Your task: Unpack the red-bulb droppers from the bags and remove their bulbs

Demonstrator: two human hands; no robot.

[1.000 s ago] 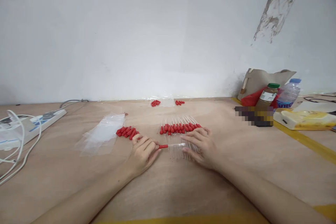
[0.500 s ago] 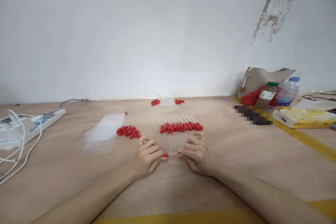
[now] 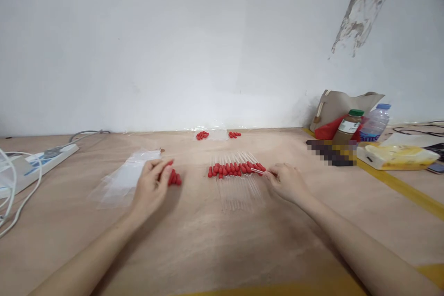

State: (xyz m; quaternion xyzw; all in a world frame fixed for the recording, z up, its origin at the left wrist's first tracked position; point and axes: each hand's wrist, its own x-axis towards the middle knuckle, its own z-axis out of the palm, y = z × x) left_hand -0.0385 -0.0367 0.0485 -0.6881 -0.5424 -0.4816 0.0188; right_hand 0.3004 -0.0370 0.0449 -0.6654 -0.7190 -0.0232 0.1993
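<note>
My left hand (image 3: 151, 185) is over a small pile of red rubber bulbs (image 3: 176, 178), its fingers curled round a red rubber bulb (image 3: 169, 163) that shows at the fingertips. The hand hides part of the pile. My right hand (image 3: 288, 183) pinches a thin clear glass tube (image 3: 257, 171), which points left. Beside that tube lies a row of glass droppers with red bulbs (image 3: 236, 169), their stems pointing away from me. Clear tubes (image 3: 239, 194) also lie side by side on the near side of this row.
Clear plastic bags (image 3: 120, 178) lie left of my left hand. Against the wall is another bag (image 3: 218, 134) with red bulbs at both sides. A power strip (image 3: 52, 162) with cables stands far left. Bottles (image 3: 348, 127), a cloth bag (image 3: 354, 100) and a tissue pack (image 3: 398, 156) are at right.
My hands have moved apart from the dropper they held together near the front. My left hand has gone left to the bulb pile; my right hand has moved right and away, holding a bare tube.
</note>
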